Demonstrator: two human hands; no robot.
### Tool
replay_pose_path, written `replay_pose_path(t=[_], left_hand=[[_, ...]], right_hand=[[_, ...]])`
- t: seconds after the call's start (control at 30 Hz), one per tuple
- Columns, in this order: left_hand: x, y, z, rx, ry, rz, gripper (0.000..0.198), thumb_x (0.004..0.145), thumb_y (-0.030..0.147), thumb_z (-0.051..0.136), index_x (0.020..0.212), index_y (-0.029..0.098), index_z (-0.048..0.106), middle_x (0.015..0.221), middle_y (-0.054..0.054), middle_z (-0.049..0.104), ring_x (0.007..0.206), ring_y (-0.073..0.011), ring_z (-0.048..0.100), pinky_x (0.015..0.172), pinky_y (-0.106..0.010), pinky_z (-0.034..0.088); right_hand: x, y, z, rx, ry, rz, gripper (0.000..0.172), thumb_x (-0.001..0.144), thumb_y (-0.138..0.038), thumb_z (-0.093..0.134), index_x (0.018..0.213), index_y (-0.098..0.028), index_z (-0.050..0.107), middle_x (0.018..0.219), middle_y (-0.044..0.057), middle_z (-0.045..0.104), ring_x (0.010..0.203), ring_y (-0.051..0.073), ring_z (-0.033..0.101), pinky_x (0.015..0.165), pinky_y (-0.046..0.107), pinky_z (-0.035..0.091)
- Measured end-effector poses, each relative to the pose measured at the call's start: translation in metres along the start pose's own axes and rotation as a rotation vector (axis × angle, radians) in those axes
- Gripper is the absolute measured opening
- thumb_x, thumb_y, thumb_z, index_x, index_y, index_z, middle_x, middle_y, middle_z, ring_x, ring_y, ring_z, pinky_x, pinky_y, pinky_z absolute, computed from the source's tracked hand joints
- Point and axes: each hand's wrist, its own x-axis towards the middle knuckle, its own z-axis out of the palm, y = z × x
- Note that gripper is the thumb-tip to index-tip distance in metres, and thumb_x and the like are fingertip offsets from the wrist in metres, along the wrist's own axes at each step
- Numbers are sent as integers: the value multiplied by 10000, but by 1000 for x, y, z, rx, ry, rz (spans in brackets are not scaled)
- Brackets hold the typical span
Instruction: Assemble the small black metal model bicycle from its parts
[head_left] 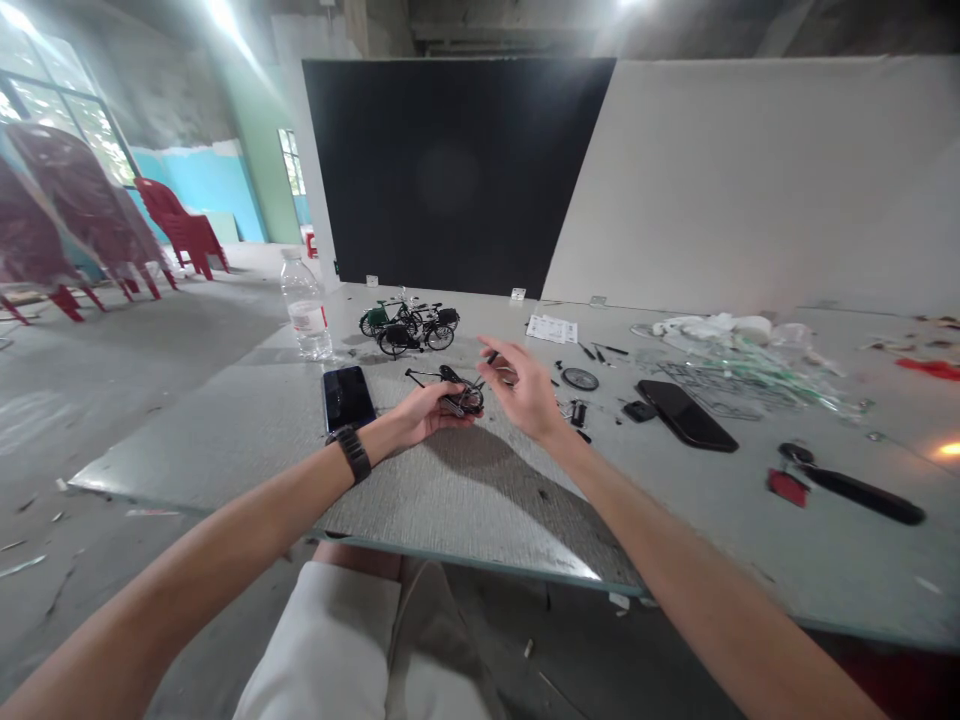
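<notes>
Your left hand (427,415) is closed around a small black toy bike frame (461,396). It grips the frame with the fingers curled under it. The frame is in front of the three toy bikes (409,325), closer to you, and a thin black part of it sticks out to the left. Your right hand (529,392) is up in the air just beside the frame and partly open, with the fingers spread. A small black bit (492,357) is by your fingertips, but you cannot tell if the hand is gripping it.

Behind the three toy bikes is the far side of the gray table (510,520). To the left of the bikes stands a water bottle (305,305). In front of that bottle lies a dark phone (349,398), and it is just beside your black watch (352,452). To the right of the bikes are a white paper (551,329), a tiny wheel (580,379), a big black phone (686,415) and clear plastic part frames (750,375). Farther right, and closer to you, lies a black tool handle (862,495).

A wide strip of table lies between your hands and its near edge (480,562). Your arms reach across that edge. The left edge of the table is a short way past the bottle.
</notes>
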Motion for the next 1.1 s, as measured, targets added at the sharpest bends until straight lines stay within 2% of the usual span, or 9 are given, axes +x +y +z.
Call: replay_pose_path(t=[0.13, 0.37, 0.53, 0.7, 0.77, 0.9, 0.97, 1.1], left_hand=[[-2, 1, 2, 3, -16, -14, 165, 936, 187, 589, 962, 96, 725, 991, -151, 782, 752, -201, 748, 752, -328, 637], [-2, 1, 1, -21, -18, -5, 177, 944, 176, 582, 966, 96, 738, 1000, -154, 779, 790, -194, 745, 767, -322, 631], [0, 0, 0, -29, -19, -7, 180, 946, 165, 571, 974, 101, 737, 968, -150, 778, 795, -201, 747, 778, -341, 635], [-3, 2, 2, -25, -6, -9, 175, 941, 150, 569, 918, 93, 733, 947, -149, 778, 783, -199, 744, 763, -336, 630], [-5, 4, 4, -18, 5, -15, 183, 942, 142, 560, 905, 92, 732, 936, -147, 778, 775, -199, 743, 765, -338, 629], [-8, 6, 7, 9, -5, -29, 192, 948, 146, 554, 902, 95, 734, 935, -150, 779, 767, -199, 740, 773, -344, 628], [-7, 5, 6, 10, -14, -23, 193, 950, 154, 559, 916, 95, 739, 944, -148, 779, 764, -196, 738, 769, -342, 628], [-4, 3, 3, 3, -30, -12, 195, 949, 156, 562, 904, 94, 741, 943, -141, 778, 774, -195, 738, 784, -340, 627]], right_hand=[[1, -1, 0, -20, 24, -7, 338, 1009, -381, 565, 1302, -255, 676, 1067, 99, 696, 881, 210, 680, 816, 378, 603], [-1, 1, 2, 171, 1, 40, 342, 1009, -431, 561, 1258, -215, 653, 982, 90, 714, 929, 229, 717, 901, 430, 607], [0, 2, 1, 77, 12, 37, 313, 985, -445, 602, 1193, -223, 680, 985, 95, 713, 884, 238, 718, 830, 415, 613], [2, 6, 3, -3, 58, 37, 270, 955, -444, 649, 1092, -215, 692, 812, 57, 681, 748, 217, 676, 747, 382, 590], [2, 6, 2, -3, 43, 30, 305, 964, -464, 633, 1129, -214, 691, 833, 64, 689, 762, 218, 680, 747, 379, 589], [3, 3, -1, 55, -18, 14, 416, 1013, -504, 540, 1303, -225, 641, 1036, 110, 716, 880, 225, 712, 772, 371, 598], [2, 3, -2, 87, -25, 31, 426, 1014, -511, 540, 1315, -221, 624, 1023, 108, 719, 893, 227, 716, 785, 377, 600], [3, 8, 1, 148, -6, 92, 355, 956, -542, 630, 1068, -206, 638, 804, 56, 682, 773, 224, 709, 758, 391, 599]])
